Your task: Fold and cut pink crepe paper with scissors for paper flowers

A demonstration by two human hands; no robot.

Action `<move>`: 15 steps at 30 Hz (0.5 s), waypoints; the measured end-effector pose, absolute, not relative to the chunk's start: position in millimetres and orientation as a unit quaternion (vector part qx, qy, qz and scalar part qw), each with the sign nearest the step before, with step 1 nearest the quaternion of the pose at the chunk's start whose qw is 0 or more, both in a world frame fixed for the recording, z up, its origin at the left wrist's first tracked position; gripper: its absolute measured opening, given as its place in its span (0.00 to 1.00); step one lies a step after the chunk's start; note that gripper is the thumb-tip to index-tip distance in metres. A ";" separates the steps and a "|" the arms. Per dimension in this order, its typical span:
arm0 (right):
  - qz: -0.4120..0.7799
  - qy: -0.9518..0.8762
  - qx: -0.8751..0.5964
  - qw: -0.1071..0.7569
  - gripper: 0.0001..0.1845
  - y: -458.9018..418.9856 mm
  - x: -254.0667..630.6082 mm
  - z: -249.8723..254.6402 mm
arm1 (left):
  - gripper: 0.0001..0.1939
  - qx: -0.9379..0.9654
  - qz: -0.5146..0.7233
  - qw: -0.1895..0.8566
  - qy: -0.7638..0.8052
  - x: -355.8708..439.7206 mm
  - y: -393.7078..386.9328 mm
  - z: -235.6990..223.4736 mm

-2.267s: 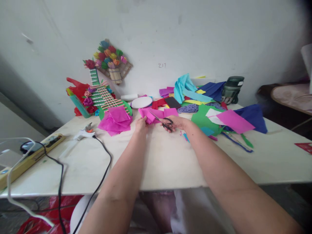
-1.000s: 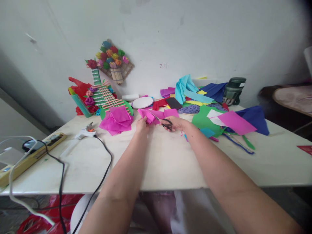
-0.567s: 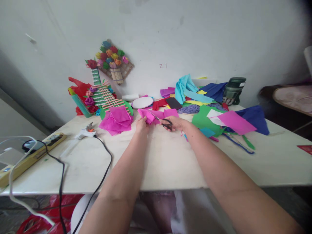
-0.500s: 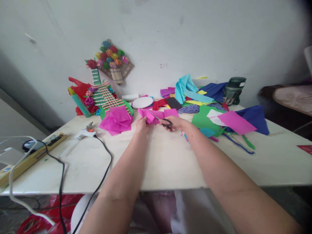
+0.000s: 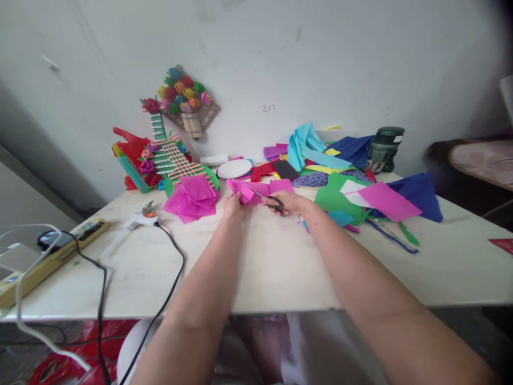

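In the head view, my left hand [image 5: 233,205] is closed on a piece of pink crepe paper [image 5: 242,191] near the middle of the table. My right hand [image 5: 290,202] grips black-handled scissors [image 5: 276,203], fingers around the handles. Their blades point left, against the pink paper. Further pink paper [image 5: 282,185] lies just behind the scissors. To the left is a stack of cut pink paper squares [image 5: 192,198]. Small paper scraps lie near my right wrist.
A glue gun [image 5: 141,218] with a black cord and a power strip [image 5: 60,256] are on the left. Behind stands a flower-decorated paper guitar [image 5: 176,160]. Green paper [image 5: 334,195], purple yarn [image 5: 310,179], a phone [image 5: 286,170] and a dark bottle [image 5: 385,149] sit at the back right.
Both hands stay in nearly the same place, with the right fingers shifting slightly on the scissors. Nothing else has visibly moved.
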State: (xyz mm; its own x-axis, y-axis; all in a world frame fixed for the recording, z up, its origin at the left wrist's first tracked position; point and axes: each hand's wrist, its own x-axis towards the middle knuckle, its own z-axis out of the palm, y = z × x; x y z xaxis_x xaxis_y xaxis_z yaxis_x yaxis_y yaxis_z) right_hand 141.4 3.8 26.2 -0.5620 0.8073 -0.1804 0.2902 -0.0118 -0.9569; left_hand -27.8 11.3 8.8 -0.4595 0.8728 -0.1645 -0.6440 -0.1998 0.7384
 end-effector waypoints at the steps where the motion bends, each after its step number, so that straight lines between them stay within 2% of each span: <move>1: 0.581 -0.666 -0.411 0.223 0.14 3.9 141.3 26.3 | 0.12 0.146 0.761 0.499 0.388 -27.8 11.1 9.1; 15: 0.560 -0.678 -0.412 0.237 0.14 2.0 142.0 27.4 | 0.10 0.163 0.756 0.490 0.403 -29.7 13.7 6.6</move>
State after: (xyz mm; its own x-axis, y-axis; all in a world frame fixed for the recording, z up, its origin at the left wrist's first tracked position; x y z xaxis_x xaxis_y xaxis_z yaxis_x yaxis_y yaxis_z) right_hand 142.0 2.0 27.4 -0.5477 0.8249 -0.1400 0.2936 0.0328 -0.9554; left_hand -29.7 13.7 6.6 -0.4670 0.8718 -0.1477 -0.6086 -0.1957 0.7690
